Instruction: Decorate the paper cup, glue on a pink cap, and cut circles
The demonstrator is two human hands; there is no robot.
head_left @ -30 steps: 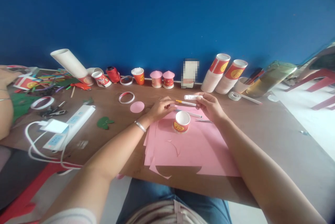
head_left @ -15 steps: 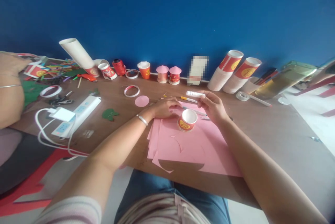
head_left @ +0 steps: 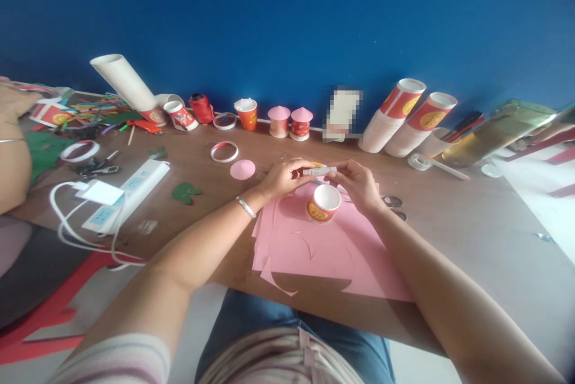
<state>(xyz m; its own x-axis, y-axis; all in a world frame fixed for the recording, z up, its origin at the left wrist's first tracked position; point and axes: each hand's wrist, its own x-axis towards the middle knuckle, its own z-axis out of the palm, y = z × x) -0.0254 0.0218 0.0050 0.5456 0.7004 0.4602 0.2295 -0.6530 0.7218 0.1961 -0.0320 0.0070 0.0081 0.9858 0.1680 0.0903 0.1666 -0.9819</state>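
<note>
A small white tube (head_left: 318, 172) lies level between my two hands, above the back of the pink paper (head_left: 314, 255). My left hand (head_left: 288, 177) pinches its left end, and my right hand (head_left: 358, 184) holds its right end. Just below the hands a short red and white paper cup (head_left: 324, 203) stands upright on the pink sheets, its opening up. Scissors (head_left: 393, 207) lie beside my right wrist, their blades partly hidden by the hand. A curved slit shows in the top sheet.
Along the blue wall stand two small cups with pink cone roofs (head_left: 300, 123), an orange cup (head_left: 247, 114) and leaning cup stacks (head_left: 381, 126). A power strip (head_left: 128, 195) with white cables lies left. Another person's arm (head_left: 13, 156) is at the far left.
My left hand has risen from the paper and taken the tube's left end. My right hand has lowered the tube slightly and moved it left. The scissors' handles now show.
</note>
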